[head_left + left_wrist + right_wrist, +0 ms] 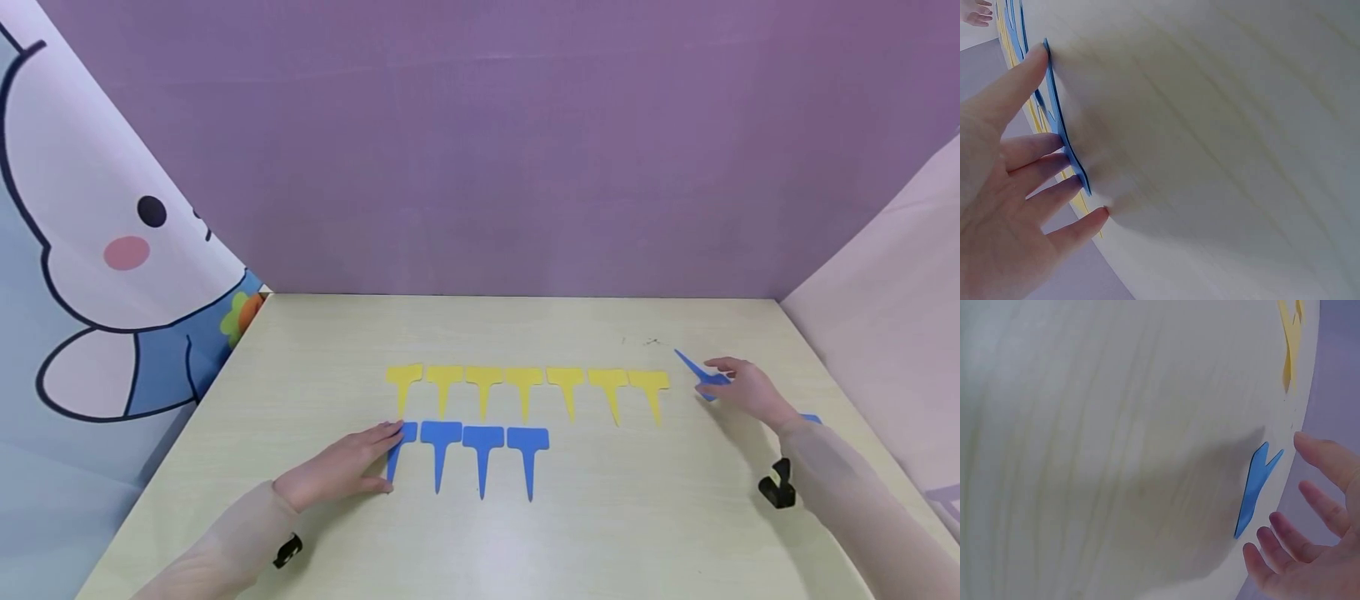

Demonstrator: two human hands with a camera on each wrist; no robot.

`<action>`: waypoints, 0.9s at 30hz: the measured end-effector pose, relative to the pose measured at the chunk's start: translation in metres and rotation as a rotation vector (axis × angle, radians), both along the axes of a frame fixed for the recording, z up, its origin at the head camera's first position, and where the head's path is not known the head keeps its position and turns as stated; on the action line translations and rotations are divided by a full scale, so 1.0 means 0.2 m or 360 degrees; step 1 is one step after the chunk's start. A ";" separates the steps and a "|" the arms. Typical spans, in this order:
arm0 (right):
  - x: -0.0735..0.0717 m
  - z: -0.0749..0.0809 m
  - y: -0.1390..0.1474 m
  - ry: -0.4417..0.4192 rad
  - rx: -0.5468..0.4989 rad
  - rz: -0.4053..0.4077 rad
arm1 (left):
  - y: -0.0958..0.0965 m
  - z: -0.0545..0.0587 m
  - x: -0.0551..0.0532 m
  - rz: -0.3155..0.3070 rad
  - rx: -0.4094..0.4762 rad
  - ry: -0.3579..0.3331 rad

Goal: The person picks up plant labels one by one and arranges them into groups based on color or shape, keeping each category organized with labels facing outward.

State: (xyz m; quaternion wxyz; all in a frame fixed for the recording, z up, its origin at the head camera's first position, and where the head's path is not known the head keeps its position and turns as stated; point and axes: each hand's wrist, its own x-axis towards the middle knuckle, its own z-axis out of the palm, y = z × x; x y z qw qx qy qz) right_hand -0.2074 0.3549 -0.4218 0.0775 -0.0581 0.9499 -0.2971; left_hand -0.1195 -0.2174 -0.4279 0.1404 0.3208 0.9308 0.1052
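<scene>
On the table lies a row of several blue T-shaped plant labels [482, 450], heads toward the back. My left hand [341, 467] rests at the leftmost blue plant label [395, 458], partly covering it. In the left wrist view, the thumb and fingertips touch this label's edge [1063, 125], the fingers nearly straight. Over at the right, my right hand [746, 392] hovers by a tilted, separate blue plant label [692, 365]. The right wrist view shows its loosely bent fingers [1319, 506] apart from that label [1250, 490]. Behind the blue row runs a row of several yellow plant labels [525, 383].
Another blue piece [810, 417] peeks out behind the right wrist, mostly hidden. A purple cloth wall [525, 167] stands along the table's back edge, with a cartoon-printed cloth [97, 167] at the left and a pale cloth [892, 275] at the right.
</scene>
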 end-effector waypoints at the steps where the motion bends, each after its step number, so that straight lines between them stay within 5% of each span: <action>1: 0.00 0.00 0.00 0.0000 0.0004 -0.0002 | 0.00 0.00 0.00 0.0000 -0.0001 0.0001; 27: -0.05 -0.11 0.08 0.0030 0.0058 -0.0014 | 0.01 0.01 0.00 0.0003 -0.0010 -0.0001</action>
